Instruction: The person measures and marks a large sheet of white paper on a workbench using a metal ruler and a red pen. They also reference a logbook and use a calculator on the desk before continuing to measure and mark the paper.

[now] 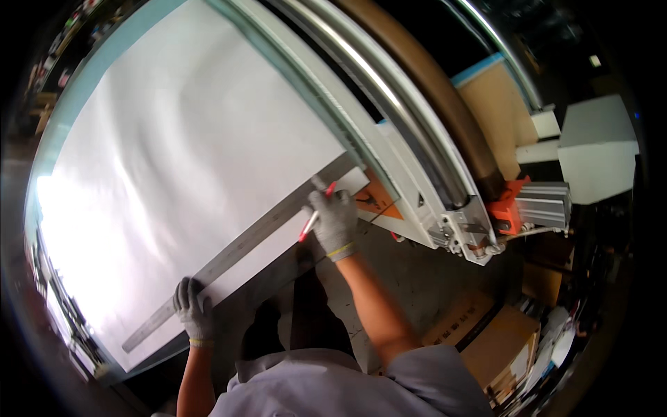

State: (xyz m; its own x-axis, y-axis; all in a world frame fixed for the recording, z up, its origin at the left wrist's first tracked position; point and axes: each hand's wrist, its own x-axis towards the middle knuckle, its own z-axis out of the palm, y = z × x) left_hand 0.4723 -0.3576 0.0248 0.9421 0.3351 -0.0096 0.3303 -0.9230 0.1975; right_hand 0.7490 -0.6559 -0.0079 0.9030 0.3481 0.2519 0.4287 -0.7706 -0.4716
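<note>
A large white sheet (194, 139) covers the work table, with soft ripples across it. Along its near edge lies a long grey metal ruler (243, 244), slanting from lower left to upper right. My left hand (193, 309), in a grey glove, rests on the lower part of the ruler, fingers stretched out flat over it and thumb apart. Near the ruler's upper right end, my gloved right hand (335, 222) is closed around a slim white pen (310, 222) with red ends. Its upper end is close to the ruler; whether it touches the sheet I cannot tell.
Right of the sheet runs a machine with a steel roller (396, 104) and a brown roller (445, 97). An orange bracket (506, 208) sits at their near end. Cardboard boxes (479, 340) stand at lower right. An orange label (379, 198) lies beside the sheet's corner.
</note>
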